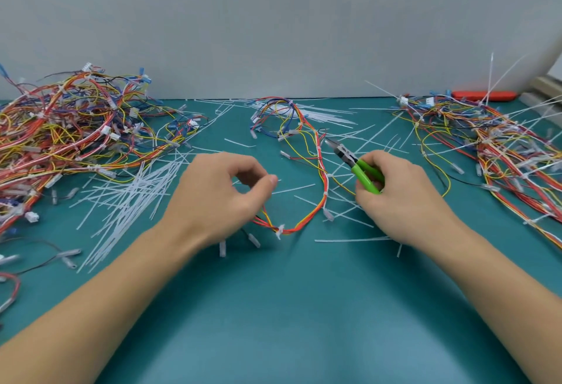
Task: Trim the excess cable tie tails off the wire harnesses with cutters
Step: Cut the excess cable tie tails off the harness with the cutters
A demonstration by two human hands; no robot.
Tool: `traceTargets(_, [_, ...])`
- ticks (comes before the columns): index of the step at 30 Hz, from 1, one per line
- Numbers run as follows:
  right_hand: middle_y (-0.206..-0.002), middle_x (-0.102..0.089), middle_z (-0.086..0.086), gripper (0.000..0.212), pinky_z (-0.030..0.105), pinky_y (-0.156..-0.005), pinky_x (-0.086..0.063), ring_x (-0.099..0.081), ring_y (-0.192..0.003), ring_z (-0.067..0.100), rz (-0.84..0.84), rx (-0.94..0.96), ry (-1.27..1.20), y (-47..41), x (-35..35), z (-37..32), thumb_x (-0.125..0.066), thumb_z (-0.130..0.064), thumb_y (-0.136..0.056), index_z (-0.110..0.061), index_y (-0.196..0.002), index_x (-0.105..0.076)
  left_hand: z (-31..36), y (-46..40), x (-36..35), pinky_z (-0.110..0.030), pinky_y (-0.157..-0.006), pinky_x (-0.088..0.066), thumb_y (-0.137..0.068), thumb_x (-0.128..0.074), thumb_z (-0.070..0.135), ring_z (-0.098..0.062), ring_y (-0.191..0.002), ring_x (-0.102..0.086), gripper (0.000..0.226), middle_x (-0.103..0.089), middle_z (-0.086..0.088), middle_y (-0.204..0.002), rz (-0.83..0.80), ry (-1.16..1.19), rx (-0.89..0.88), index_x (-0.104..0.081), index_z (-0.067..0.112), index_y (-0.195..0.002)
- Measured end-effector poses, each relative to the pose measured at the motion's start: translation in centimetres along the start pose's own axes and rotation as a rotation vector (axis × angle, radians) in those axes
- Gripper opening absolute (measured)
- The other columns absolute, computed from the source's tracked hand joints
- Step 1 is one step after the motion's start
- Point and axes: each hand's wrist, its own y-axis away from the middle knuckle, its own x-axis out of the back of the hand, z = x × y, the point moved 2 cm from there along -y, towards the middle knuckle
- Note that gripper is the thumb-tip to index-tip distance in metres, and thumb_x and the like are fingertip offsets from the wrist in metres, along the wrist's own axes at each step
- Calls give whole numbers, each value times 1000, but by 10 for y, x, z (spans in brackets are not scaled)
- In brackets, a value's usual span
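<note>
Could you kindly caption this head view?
Right hand grips green-handled cutters beside a red-and-yellow wire harness on the teal mat.

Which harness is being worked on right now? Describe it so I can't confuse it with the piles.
On the green mat, between the two big wire piles, one harness lies alone in a loop. It runs between the left hand and the green-handled cutters.

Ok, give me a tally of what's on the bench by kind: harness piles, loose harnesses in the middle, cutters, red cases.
Harness piles: 2, left pile, right pile
Loose harness in the middle: 1
Green-handled cutters: 1, gripped by the right hand
Red case at the back: 1
Total: 5
Cut white tails are too scattered to count.
</note>
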Motion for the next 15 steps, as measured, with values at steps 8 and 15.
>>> traceTargets(8, [-88, -57, -22, 26, 31, -78, -38, -55, -96, 17, 65, 190, 3, 2, -11, -5, -68, -9, -90, -27, -108, -61, 30, 10, -13, -30, -87, -52, -70, -46, -6, -12, -100, -66, 59, -74, 14, -106, -516, -78, -390, -77, 29, -106])
traceTargets(15, [-97, -64, -2, 23, 44, -87, -50, -52, -98, 21, -104, 185, 92, -1, -22, -2, -68, -18, -95, -35, -109, -59, 33, 16, -17, -34, -57, -53, -70, -45, 17, -13, -61, -65, 32, -71, 10, -70, -579, 22, -53, -75, 25, -75])
